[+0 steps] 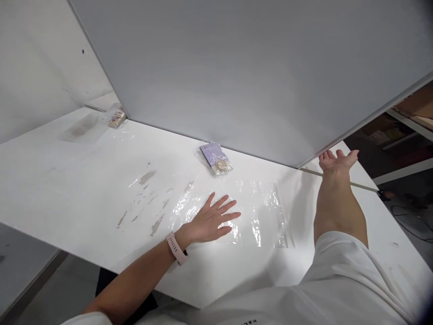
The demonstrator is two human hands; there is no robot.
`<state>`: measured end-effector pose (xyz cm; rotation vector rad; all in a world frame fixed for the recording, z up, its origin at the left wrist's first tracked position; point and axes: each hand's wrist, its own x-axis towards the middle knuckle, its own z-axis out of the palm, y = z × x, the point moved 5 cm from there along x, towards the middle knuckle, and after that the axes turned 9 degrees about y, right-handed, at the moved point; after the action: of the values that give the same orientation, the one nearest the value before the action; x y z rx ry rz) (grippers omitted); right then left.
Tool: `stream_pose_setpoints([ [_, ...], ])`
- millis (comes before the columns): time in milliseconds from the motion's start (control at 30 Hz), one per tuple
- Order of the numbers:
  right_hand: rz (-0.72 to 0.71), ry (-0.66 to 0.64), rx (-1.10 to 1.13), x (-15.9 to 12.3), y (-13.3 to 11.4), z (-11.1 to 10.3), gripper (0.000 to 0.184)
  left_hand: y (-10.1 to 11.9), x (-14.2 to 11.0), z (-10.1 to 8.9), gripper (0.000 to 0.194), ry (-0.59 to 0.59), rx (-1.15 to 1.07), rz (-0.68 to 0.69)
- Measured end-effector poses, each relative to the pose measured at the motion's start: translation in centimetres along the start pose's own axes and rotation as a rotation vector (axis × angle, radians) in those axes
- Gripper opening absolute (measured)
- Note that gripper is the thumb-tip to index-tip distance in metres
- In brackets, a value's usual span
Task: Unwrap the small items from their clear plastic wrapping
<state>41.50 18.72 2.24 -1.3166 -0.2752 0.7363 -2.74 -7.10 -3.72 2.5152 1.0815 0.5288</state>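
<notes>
My left hand lies flat with fingers spread on a clear plastic zip bag that rests on the white table. A pink watch sits on that wrist. My right hand is stretched out to the far right end of the table, palm up and fingers open, holding nothing, just below the edge of the grey partition board. A small packet with a purple card and a gold item lies beyond my left hand, against the partition.
Another small clear packet lies at the far left corner by the partition. The tabletop has worn patches left of the bag. A thin metal strip runs along the right end. Shelving and cables show past the right edge.
</notes>
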Motion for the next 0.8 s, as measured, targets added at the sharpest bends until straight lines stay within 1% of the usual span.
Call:
stream_pose_setpoints([
  [67, 0.003, 0.047, -0.056, -1.0, 0.6, -1.9, 0.056, -0.1, 0.1, 0.2, 0.049, -0.009, -0.004, 0.005],
  [167, 0.035, 0.050, -0.131, -2.9, 1.7, -4.4, 0.051, -0.4, 0.2, 0.5, 0.050, -0.017, 0.001, 0.004],
  [233, 0.061, 0.047, -0.198, -4.7, 2.6, -5.6, 0.044, -0.4, 0.2, 0.5, 0.050, -0.026, 0.007, -0.001],
  [300, 0.094, 0.021, -0.284, -7.5, 3.6, -6.7, 0.033, -0.4, 0.3, 0.4, 0.051, -0.039, 0.011, -0.001],
  [367, 0.145, -0.053, -0.388, -11.2, 5.1, -8.0, 0.024, -0.4, 0.4, 0.2, 0.051, -0.049, 0.014, -0.002],
  [400, 0.162, -0.116, -0.458, -13.4, 5.9, -8.6, 0.025, -0.3, 0.4, 0.2, 0.051, -0.055, 0.014, -0.003],
  [433, 0.174, -0.198, -0.542, -15.8, 6.8, -9.3, 0.031, -0.3, 0.4, 0.1, 0.050, -0.060, 0.012, -0.004],
  [467, 0.103, -0.324, -0.717, -18.3, 7.6, -9.8, 0.039, -0.3, 0.4, 0.1, 0.050, -0.064, 0.009, -0.005],
  [533, -0.137, -0.498, -0.963, -23.1, 8.5, -10.7, 0.064, -0.2, 0.3, 0.1, 0.049, -0.074, -0.005, -0.003],
  [567, -0.267, -0.552, -1.051, -25.4, 8.6, -10.9, 0.068, -0.1, 0.3, 0.1, 0.049, -0.076, -0.017, -0.008],
  [600, -0.410, -0.588, -1.100, -27.5, 8.4, -11.0, 0.066, 0.0, 0.2, -0.1, 0.051, -0.066, -0.033, -0.027],
  [633, -0.559, -0.616, -1.124, -29.6, 7.7, -10.9, 0.058, 0.1, 0.1, -0.6, 0.055, -0.034, -0.052, -0.060],
  [667, -0.714, -0.645, -1.124, -31.6, 6.7, -10.6, 0.049, 0.2, 0.1, -1.3, 0.061, 0.023, -0.071, -0.102],
  [733, -0.996, -0.719, -1.051, -35.5, 3.3, -10.3, 0.038, 0.4, 0.0, -3.9, 0.074, 0.201, -0.093, -0.186],
  [767, -1.071, -0.766, -0.991, -37.2, 1.3, -10.5, 0.035, 0.6, -0.2, -5.5, 0.081, 0.298, -0.097, -0.211],
  [800, -1.091, -0.804, -0.908, -38.6, -1.1, -10.9, 0.033, 0.7, -0.3, -7.3, 0.088, 0.381, -0.099, -0.222],
])
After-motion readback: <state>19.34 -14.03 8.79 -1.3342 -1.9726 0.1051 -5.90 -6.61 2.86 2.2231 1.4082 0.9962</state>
